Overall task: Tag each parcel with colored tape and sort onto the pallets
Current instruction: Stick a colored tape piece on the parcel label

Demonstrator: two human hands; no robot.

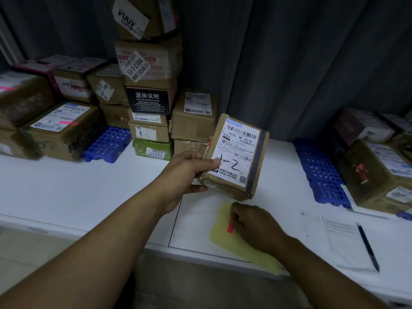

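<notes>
**A:** In the head view, what could go wrong from here?

**B:** I see 2 risks. The left hand [187,172] carries the brown cardboard parcel [236,157] alone, by 1 lower corner, and the parcel is tilted over the white table [66,192]. Its weight sits away from the fingers, so it could twist out and drop. The short pink strip of tape [230,227] is also limp and sticky. It may fold onto itself or cling to a fingertip instead of the box.

**A:** Anything about placement?

**B:** Stuck over the barcodes or the handwritten "1-2", it would hide what decides the pallet.

**A:** How are the hands set?

**B:** The left thumb presses across the white label and the other fingers curl under the parcel's edge, clamping it. The right hand [252,224] is curled tight, its fingertips pinching the strip just over the pale yellow backing sheet [225,241]. I cannot tell if the strip is fully peeled.

**A:** And where is the parcel?

**B:** It is between the 2 blue perforated plastic pallets, 1 on the left [107,143] and 1 on the right [318,172], and on neither. Both already hold cardboard boxes.
</notes>
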